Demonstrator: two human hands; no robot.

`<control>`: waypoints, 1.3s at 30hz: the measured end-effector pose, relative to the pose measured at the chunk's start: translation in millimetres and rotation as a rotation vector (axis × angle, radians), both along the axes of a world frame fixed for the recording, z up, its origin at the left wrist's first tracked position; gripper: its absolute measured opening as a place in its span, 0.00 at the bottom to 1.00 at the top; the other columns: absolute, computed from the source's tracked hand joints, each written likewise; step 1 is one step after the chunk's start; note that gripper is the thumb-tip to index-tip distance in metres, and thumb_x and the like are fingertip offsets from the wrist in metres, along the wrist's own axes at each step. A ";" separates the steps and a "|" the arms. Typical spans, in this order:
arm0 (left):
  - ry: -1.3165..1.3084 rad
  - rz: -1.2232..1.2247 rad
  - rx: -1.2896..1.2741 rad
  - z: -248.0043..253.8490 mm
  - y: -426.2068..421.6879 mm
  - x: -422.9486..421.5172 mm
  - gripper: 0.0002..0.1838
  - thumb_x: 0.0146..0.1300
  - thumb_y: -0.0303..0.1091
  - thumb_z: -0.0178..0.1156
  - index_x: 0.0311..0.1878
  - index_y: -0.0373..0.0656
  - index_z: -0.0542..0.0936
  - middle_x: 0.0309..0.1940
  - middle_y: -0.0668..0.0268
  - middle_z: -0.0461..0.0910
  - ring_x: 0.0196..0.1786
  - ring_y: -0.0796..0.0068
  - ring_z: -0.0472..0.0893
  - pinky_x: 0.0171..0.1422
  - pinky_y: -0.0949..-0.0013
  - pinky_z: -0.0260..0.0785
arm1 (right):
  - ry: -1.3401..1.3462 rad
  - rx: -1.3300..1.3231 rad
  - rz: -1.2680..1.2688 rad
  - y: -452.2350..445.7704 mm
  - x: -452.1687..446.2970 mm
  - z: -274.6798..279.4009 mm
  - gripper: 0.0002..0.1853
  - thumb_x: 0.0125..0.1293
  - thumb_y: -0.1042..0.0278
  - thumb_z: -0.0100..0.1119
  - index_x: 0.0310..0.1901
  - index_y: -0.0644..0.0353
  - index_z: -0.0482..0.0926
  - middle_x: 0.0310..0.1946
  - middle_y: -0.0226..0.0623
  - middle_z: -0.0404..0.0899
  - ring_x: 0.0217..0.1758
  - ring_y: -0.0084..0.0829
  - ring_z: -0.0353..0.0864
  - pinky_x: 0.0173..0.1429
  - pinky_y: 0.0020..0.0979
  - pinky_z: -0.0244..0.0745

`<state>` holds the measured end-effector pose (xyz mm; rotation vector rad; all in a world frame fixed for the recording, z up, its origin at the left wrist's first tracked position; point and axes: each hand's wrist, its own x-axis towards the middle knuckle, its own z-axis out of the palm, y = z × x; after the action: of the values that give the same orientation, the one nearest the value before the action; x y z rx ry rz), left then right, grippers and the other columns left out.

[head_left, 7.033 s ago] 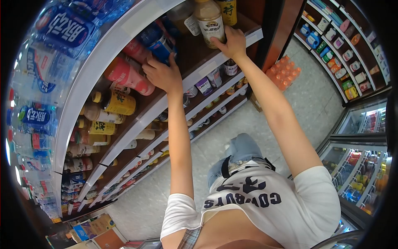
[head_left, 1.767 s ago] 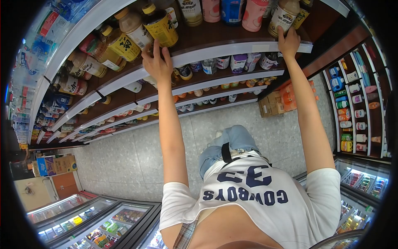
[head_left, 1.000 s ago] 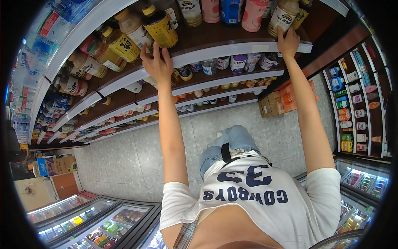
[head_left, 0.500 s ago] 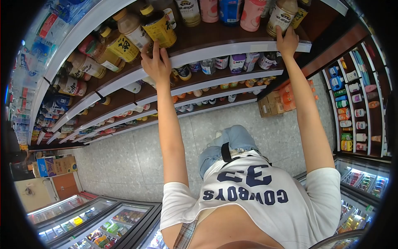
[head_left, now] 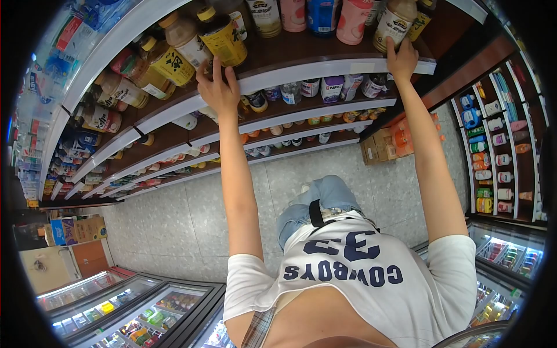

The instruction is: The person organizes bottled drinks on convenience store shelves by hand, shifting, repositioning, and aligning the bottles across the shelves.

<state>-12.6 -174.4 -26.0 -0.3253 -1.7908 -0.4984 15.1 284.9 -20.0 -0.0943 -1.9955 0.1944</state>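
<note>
At the front edge of a brown shelf [head_left: 272, 55], my left hand [head_left: 219, 93] reaches up with its fingers spread. Its fingertips are at the base of a dark bottle with a yellow label [head_left: 225, 43]; whether they press on it I cannot tell. A milky brown bottle [head_left: 184, 39] stands just left of it. Farther right, my right hand [head_left: 402, 61] rests over the shelf edge. Its outstretched fingers lie against the lower front of a beige bottle with a white label [head_left: 395, 24], which stands upright on the shelf. Neither hand is wrapped round a bottle.
Between my hands stand pink bottles [head_left: 353, 23] and a blue-labelled bottle [head_left: 322, 17]. Lower shelves hold several more drinks. Cardboard boxes [head_left: 378, 145] and an orange pack [head_left: 409, 136] sit on the floor [head_left: 232, 191] at right. Glass-topped coolers [head_left: 168, 313] are behind me.
</note>
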 end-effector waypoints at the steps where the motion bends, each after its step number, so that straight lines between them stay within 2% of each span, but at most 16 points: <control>1: 0.032 -0.004 0.001 -0.3 0.0 -1.4 0.21 0.64 0.42 0.62 0.61 0.55 0.79 0.55 0.51 0.75 0.40 0.56 0.77 0.43 0.58 0.68 | -0.003 -0.001 -0.002 0.0 -0.2 0.1 0.25 0.66 0.42 0.57 0.35 0.63 0.74 0.30 0.47 0.79 0.34 0.52 0.78 0.40 0.47 0.66; 4: -0.064 0.018 -0.052 -0.4 -2.8 1.3 0.22 0.64 0.41 0.63 0.62 0.55 0.78 0.55 0.51 0.74 0.40 0.56 0.77 0.42 0.57 0.68 | -0.005 -0.004 -0.004 -0.3 0.1 0.5 0.25 0.66 0.42 0.57 0.35 0.63 0.75 0.30 0.47 0.79 0.34 0.51 0.78 0.40 0.47 0.66; 7: 0.056 -0.009 0.012 -0.2 1.5 -0.4 0.23 0.64 0.42 0.62 0.63 0.54 0.76 0.54 0.51 0.75 0.40 0.56 0.77 0.43 0.57 0.68 | 0.007 -0.004 0.005 -0.8 0.0 0.6 0.26 0.66 0.41 0.57 0.35 0.63 0.75 0.31 0.47 0.79 0.34 0.51 0.79 0.40 0.47 0.66; 10: 0.039 -0.024 0.012 0.0 1.1 -0.3 0.24 0.65 0.43 0.62 0.64 0.54 0.74 0.53 0.50 0.75 0.41 0.56 0.78 0.43 0.56 0.68 | 0.018 -0.008 0.011 -2.0 0.1 1.9 0.26 0.66 0.41 0.56 0.35 0.63 0.75 0.31 0.47 0.79 0.35 0.51 0.79 0.41 0.47 0.67; 13: -0.108 0.021 -0.119 2.3 -4.4 4.0 0.26 0.65 0.44 0.61 0.66 0.52 0.72 0.52 0.50 0.75 0.41 0.56 0.78 0.44 0.56 0.68 | 0.023 -0.014 0.015 -3.1 0.7 2.8 0.26 0.66 0.41 0.56 0.35 0.63 0.75 0.31 0.47 0.79 0.35 0.51 0.79 0.41 0.47 0.67; 16: -0.001 -0.001 0.006 3.1 2.3 2.8 0.25 0.65 0.43 0.61 0.65 0.49 0.75 0.47 0.53 0.76 0.42 0.56 0.78 0.44 0.57 0.68 | 0.008 -0.021 0.008 -1.7 -0.5 0.7 0.26 0.65 0.41 0.57 0.35 0.62 0.75 0.31 0.47 0.80 0.35 0.51 0.79 0.41 0.47 0.67; 19: -0.017 0.025 0.028 6.1 5.5 4.7 0.25 0.66 0.43 0.59 0.64 0.48 0.75 0.40 0.59 0.78 0.42 0.58 0.78 0.42 0.58 0.66 | -0.006 -0.034 0.019 0.5 -0.3 0.7 0.26 0.65 0.41 0.57 0.35 0.62 0.75 0.32 0.48 0.80 0.36 0.51 0.79 0.41 0.47 0.67; 22: -0.094 0.101 -0.134 5.6 0.4 5.9 0.25 0.67 0.44 0.58 0.65 0.48 0.74 0.36 0.64 0.79 0.40 0.59 0.77 0.41 0.59 0.64 | 0.014 -0.047 0.037 -3.4 0.5 2.6 0.25 0.64 0.42 0.58 0.35 0.62 0.75 0.32 0.48 0.79 0.36 0.52 0.79 0.42 0.47 0.67; 23: -0.098 0.097 -0.150 4.8 -1.0 5.1 0.26 0.67 0.45 0.57 0.67 0.48 0.72 0.35 0.64 0.79 0.39 0.59 0.76 0.39 0.59 0.63 | 0.014 -0.049 0.032 -5.3 1.3 3.6 0.25 0.64 0.42 0.58 0.36 0.63 0.75 0.32 0.48 0.79 0.36 0.52 0.79 0.42 0.48 0.67; 28: -0.087 0.078 -0.054 5.3 4.3 3.9 0.25 0.67 0.45 0.57 0.66 0.53 0.75 0.35 0.64 0.78 0.38 0.61 0.76 0.39 0.59 0.63 | -0.019 -0.040 0.002 0.0 -0.2 1.0 0.26 0.65 0.41 0.57 0.35 0.63 0.74 0.30 0.48 0.78 0.36 0.52 0.78 0.42 0.48 0.66; 32: -0.100 0.109 -0.102 8.6 2.9 10.5 0.25 0.66 0.44 0.58 0.67 0.56 0.75 0.35 0.64 0.77 0.38 0.61 0.76 0.39 0.59 0.63 | -0.157 -0.203 0.007 1.5 -1.1 10.3 0.32 0.61 0.36 0.59 0.42 0.64 0.74 0.39 0.52 0.82 0.42 0.54 0.80 0.48 0.47 0.68; 33: -0.083 0.105 -0.088 8.8 3.7 10.5 0.25 0.66 0.43 0.58 0.67 0.56 0.75 0.35 0.64 0.77 0.38 0.61 0.76 0.39 0.59 0.63 | -0.210 -0.367 0.080 -7.2 8.9 27.4 0.35 0.56 0.37 0.66 0.47 0.65 0.74 0.47 0.52 0.82 0.48 0.52 0.82 0.54 0.46 0.71; 36: -0.080 0.091 -0.087 9.6 3.4 10.6 0.25 0.65 0.43 0.59 0.66 0.58 0.76 0.35 0.65 0.77 0.38 0.61 0.76 0.40 0.59 0.64 | -0.092 -0.571 0.374 -20.8 12.8 54.5 0.37 0.53 0.41 0.72 0.52 0.65 0.73 0.50 0.51 0.82 0.53 0.49 0.82 0.57 0.43 0.74; 37: -0.088 0.086 -0.096 8.6 2.4 11.7 0.25 0.65 0.43 0.59 0.66 0.59 0.76 0.35 0.65 0.77 0.39 0.61 0.76 0.40 0.60 0.64 | -0.146 -0.604 0.305 -25.8 16.6 63.8 0.40 0.49 0.45 0.76 0.56 0.64 0.72 0.51 0.51 0.81 0.56 0.46 0.82 0.57 0.40 0.76; 39: -0.118 0.094 -0.098 6.5 2.1 11.6 0.25 0.64 0.43 0.59 0.66 0.60 0.76 0.35 0.65 0.77 0.39 0.61 0.76 0.40 0.60 0.64 | -0.201 -0.603 0.263 -26.3 18.5 64.6 0.40 0.47 0.45 0.77 0.55 0.63 0.72 0.51 0.51 0.81 0.56 0.47 0.82 0.57 0.41 0.76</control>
<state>-1.0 -172.4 -19.5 -0.2823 -1.9397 -0.3707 33.6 258.6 44.6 -0.2427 -2.0821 0.9868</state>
